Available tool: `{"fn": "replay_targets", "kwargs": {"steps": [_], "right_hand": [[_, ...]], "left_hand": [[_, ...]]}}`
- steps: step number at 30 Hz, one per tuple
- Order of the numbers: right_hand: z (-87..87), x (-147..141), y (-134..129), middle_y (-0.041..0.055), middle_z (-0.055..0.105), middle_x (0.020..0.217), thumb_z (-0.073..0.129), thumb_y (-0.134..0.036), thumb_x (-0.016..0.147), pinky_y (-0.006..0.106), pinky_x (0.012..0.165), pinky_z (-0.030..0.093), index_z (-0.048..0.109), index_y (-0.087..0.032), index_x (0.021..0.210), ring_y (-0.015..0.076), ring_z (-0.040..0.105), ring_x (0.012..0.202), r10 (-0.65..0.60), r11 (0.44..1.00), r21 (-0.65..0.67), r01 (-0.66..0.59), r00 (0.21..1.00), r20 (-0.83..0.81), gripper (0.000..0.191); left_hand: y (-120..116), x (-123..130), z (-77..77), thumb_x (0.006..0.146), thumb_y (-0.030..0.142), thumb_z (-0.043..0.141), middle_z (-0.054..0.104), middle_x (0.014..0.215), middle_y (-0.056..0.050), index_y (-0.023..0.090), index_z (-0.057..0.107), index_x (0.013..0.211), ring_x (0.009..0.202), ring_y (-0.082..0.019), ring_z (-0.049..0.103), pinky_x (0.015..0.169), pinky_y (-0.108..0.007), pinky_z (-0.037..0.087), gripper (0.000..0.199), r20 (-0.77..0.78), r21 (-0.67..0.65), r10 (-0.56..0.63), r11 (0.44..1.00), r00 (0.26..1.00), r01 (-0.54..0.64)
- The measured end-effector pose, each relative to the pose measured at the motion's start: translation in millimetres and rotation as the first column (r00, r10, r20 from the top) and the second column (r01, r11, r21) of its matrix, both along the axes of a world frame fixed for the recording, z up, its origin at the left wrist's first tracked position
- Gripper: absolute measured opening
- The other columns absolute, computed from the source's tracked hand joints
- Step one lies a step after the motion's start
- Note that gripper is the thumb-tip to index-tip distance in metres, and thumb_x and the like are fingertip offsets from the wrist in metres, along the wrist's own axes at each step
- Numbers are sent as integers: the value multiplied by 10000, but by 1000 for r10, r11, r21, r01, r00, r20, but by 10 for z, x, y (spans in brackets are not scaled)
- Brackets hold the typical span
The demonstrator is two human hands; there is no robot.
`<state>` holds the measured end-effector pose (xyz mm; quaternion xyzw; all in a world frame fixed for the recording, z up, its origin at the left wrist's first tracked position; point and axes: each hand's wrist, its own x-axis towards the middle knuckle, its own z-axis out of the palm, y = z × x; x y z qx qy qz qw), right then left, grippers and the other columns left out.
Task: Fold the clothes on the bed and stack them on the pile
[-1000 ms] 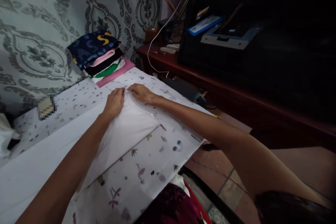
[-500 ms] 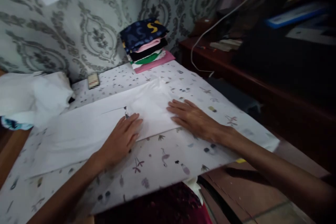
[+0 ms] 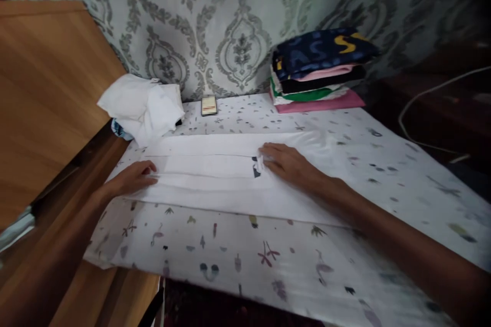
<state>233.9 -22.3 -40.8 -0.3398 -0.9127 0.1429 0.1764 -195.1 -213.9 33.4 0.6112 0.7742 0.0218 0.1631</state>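
A white garment [image 3: 207, 184] lies on the table as a long folded strip, with creases along it and a small dark print [image 3: 256, 167] near its middle. At the strip's left end is my left hand [image 3: 134, 176], its bent fingers and thumb closed on the edge of the cloth. My right hand [image 3: 286, 161] rests palm down on the garment just right of the print, fingers stretched toward the left. The right end of the strip runs partly behind my right forearm.
A stack of folded clothes [image 3: 322, 71] stands at the back right. White crumpled clothes [image 3: 149, 104] lie at the back left beside a wooden panel [image 3: 49, 87]. A small framed card [image 3: 209, 106] sits by the wall. A white cable [image 3: 418, 94] hangs at the right.
The view has swung left. My left hand has moved from beside the print to the garment's left end. My right hand has come from the right part to the print.
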Motion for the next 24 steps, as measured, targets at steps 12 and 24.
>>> {"fn": "replay_targets", "kwargs": {"steps": [12,24], "right_hand": [[36,-124,6,142,712,1157,478,-331,861,468,861,526,550,-248,820,309,672,1003,-123,988,-120,100,972,-201,116],[-51,-119,21,140,706,1146,455,-375,879,486,914,520,542,-245,825,317,667,1051,-105,994,-39,99,976,-190,165]], "left_hand": [[-124,-357,59,636,514,654,495,689,49,243,563,947,632,-143,456,568,-253,367,422,409,36,184,975,894,-217],[-392,-263,-346,846,420,488,606,764,27,233,547,1187,691,-181,572,629,-287,398,393,60,276,357,892,932,-359]]}}
